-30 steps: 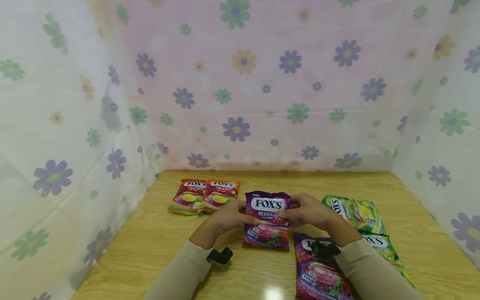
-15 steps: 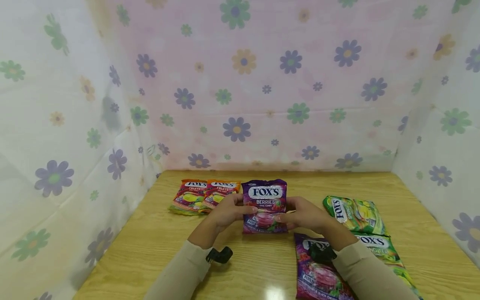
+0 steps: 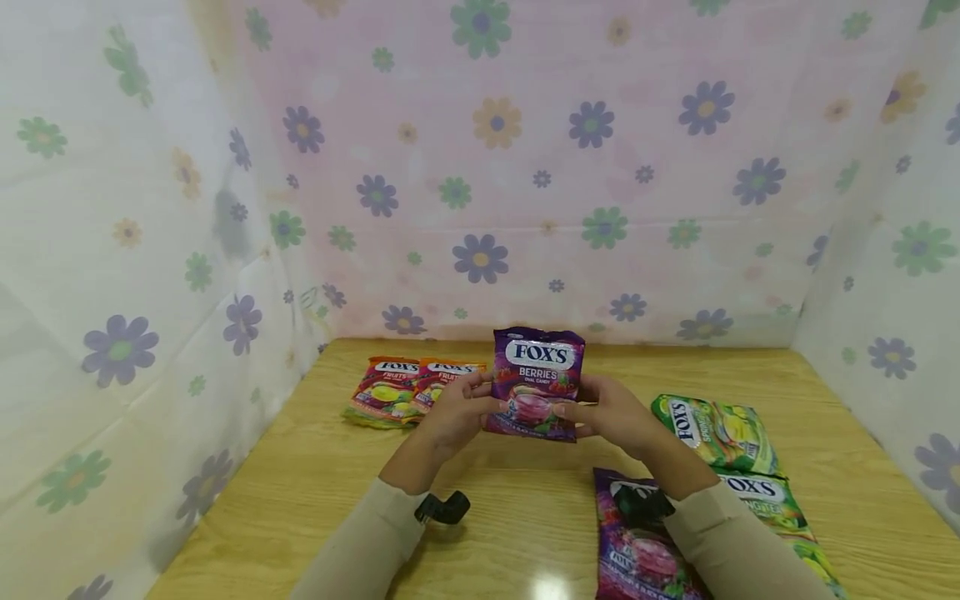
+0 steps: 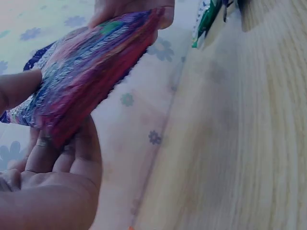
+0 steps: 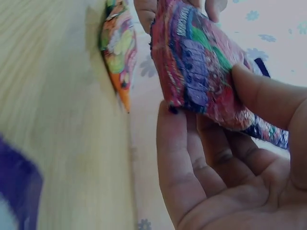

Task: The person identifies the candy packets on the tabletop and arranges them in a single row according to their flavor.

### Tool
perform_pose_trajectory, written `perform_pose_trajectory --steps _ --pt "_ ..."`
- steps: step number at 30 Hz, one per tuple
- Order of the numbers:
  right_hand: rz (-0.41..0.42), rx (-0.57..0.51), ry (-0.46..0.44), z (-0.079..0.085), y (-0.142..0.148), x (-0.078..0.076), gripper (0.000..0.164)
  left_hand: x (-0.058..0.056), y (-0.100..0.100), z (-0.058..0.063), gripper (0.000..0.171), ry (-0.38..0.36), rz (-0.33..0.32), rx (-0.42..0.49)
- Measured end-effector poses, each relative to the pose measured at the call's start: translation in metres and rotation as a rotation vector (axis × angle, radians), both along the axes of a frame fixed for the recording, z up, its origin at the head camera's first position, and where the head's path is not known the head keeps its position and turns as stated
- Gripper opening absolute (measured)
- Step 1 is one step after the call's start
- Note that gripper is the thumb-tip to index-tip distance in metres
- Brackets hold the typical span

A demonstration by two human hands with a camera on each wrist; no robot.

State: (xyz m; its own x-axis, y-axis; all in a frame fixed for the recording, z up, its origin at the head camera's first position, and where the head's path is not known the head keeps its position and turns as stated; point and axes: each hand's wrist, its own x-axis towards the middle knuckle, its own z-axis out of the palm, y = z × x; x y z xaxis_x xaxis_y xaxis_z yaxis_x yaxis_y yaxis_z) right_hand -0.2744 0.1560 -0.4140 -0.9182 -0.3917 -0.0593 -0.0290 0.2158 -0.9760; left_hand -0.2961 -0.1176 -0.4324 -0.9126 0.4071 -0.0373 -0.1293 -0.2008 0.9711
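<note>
A purple Fox's Berries candy bag (image 3: pixel 538 379) is held up above the table, its printed front toward the head camera. On its left edge my left hand (image 3: pixel 453 417) pinches it, thumb in front and fingers behind. My right hand (image 3: pixel 618 417) grips the opposite edge the same way. In the left wrist view the bag (image 4: pixel 91 67) appears edge-on and tilted between thumb and fingers. The right wrist view shows the thumb pressed on the front of the bag (image 5: pixel 206 67), with the other fingers underneath it.
Two orange Fox's Fruits bags (image 3: pixel 386 392) lie overlapping at the back left. Another purple Berries bag (image 3: pixel 645 542) lies at the front right, partly under my right forearm. Two green Spring Tea bags (image 3: pixel 720 433) lie at the right. Floral cloth (image 3: pixel 555 208) walls the table (image 3: pixel 315 500) in.
Both hands have raised the purple candy bag higher and farther from me, and its lower end now sits clear of its earlier spot. The other bags have stayed put.
</note>
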Motion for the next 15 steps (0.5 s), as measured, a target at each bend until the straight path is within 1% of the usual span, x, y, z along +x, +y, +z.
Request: perform_pose_trajectory --steps 2,4,6,11,15 --pt "-0.033 -0.013 -0.004 0.004 -0.003 -0.001 0.067 0.000 0.000 0.003 0.064 0.021 0.025 0.033" --pt "-0.057 -0.025 0.000 0.008 -0.007 -0.003 0.068 0.000 -0.001 0.005 0.060 0.047 0.058 0.041" --pt "-0.098 -0.032 -0.006 0.013 -0.011 -0.004 0.066 0.000 -0.002 0.006 0.059 0.063 0.086 0.052" --pt "-0.178 -0.038 -0.010 0.022 -0.020 -0.005 0.059 -0.001 -0.005 0.008 0.058 0.072 0.140 0.080" --pt "-0.215 -0.050 -0.011 0.023 -0.028 -0.008 0.054 -0.002 -0.008 0.008 0.056 0.085 0.190 0.096"
